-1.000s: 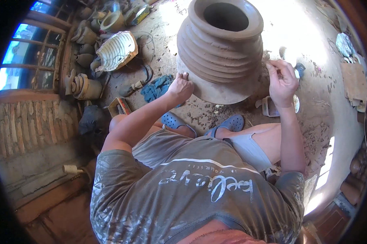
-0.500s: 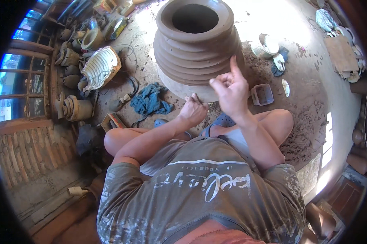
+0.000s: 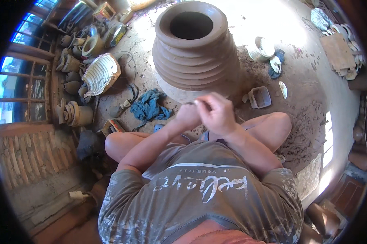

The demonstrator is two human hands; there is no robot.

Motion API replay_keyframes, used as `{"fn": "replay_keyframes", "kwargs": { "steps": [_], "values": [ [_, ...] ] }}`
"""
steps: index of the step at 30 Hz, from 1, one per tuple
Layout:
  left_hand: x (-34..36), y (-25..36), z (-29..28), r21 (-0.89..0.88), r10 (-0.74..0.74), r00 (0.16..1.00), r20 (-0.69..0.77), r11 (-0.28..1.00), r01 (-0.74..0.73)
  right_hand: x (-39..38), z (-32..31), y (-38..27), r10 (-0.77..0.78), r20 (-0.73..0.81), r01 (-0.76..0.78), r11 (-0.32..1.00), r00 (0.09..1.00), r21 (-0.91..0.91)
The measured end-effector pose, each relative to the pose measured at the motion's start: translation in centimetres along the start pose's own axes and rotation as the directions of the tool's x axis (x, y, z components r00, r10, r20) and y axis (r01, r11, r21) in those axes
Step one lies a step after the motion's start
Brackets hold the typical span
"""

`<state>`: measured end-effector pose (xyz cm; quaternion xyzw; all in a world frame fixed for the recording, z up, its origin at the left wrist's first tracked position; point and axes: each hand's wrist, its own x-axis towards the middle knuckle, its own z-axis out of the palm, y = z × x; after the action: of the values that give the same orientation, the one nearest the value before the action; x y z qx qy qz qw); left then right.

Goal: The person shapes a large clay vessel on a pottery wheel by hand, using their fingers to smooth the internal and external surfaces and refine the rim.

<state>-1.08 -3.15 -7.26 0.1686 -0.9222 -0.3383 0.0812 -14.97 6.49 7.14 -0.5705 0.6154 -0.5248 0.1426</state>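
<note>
A large ridged clay pot [image 3: 193, 59] with a thick rim and a dark round mouth stands upright on a pale round base [image 3: 179, 94]. Just in front of it, my two hands meet above my crossed legs. My left hand [image 3: 187, 117] is closed in a fist, and whatever it holds is hidden. Against its top, the bent fingers of my right hand [image 3: 217, 115] press together, slightly blurred; I cannot make out anything between them. Neither hand touches the pot.
A teal cloth [image 3: 150, 106] lies left of the base. To the right are a clear plastic tub [image 3: 260, 97], a white bucket [image 3: 261, 49] and a pale oval disc [image 3: 283, 89]. A ribbed white mould [image 3: 102, 75] and several pots line the left wall. Mud covers the floor at right.
My right hand has come down and left from beside the pot's wall, its raised index finger now bent, and meets my left hand. The left hand has shifted slightly down.
</note>
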Motion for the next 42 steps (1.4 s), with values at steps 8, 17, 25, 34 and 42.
{"fn": "replay_keyframes", "kwargs": {
  "steps": [8,17,25,34,42],
  "values": [
    [-2.3,5.6,-5.8,-0.806,-0.144,0.933,0.33,0.472,0.358,-2.4,-3.0,3.7,-0.289,0.401,0.374,0.915,0.869,-0.149],
    [-1.8,6.9,-4.0,-0.908,-0.362,0.905,0.223,0.261,0.328,-3.7,-3.2,3.5,-0.119,0.351,0.164,0.981,0.929,-0.102],
    [-1.4,6.8,-2.5,-0.86,-0.324,0.914,0.244,0.363,0.358,-5.1,-3.7,4.7,-0.068,0.297,0.102,0.99,0.952,-0.102],
    [-1.0,7.9,-3.9,-0.914,-0.353,0.861,0.367,0.036,0.404,-3.7,-3.7,4.4,-0.176,0.296,0.233,0.957,0.939,-0.171],
    [-0.3,5.5,-2.3,-0.879,-0.562,0.827,0.022,0.382,0.283,-3.8,-3.3,4.8,0.052,0.179,-0.005,0.967,0.982,-0.255]
  ]
}}
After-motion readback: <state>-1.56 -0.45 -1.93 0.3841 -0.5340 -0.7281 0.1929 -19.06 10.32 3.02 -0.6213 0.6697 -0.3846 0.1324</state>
